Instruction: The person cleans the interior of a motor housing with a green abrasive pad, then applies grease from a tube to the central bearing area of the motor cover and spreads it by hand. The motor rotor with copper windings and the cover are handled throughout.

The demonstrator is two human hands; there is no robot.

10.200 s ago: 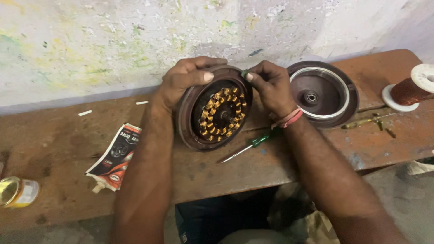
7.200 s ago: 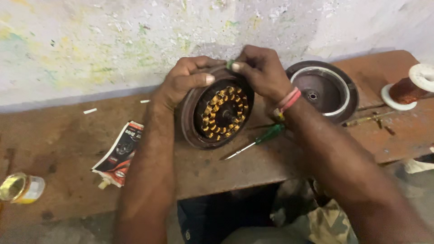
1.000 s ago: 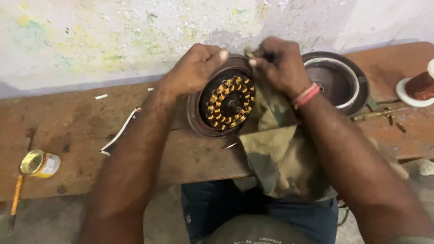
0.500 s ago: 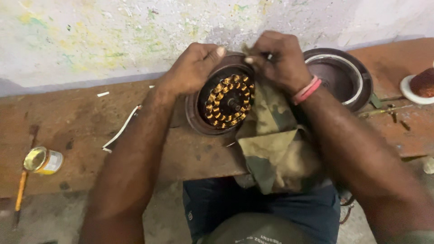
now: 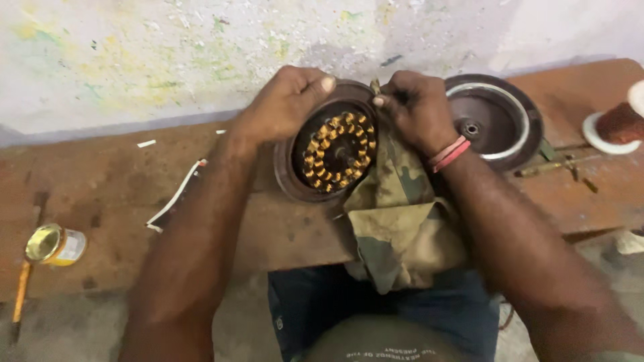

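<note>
Nearest us a camouflage cloth (image 5: pixel 399 228) hangs off the wooden bench (image 5: pixel 107 194). Beyond it we tilt up the round motor housing (image 5: pixel 329 153) with copper coils, left hand (image 5: pixel 285 100) curled over its far rim, right hand (image 5: pixel 419 110) pinching the cloth's corner against it. Far right lies a second round cover (image 5: pixel 493 121).

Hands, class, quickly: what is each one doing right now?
Left hand: closed over the rim of the round motor housing, holding it tilted.
Right hand: fingers pinched on the camouflage cloth at the housing's rim.
</note>
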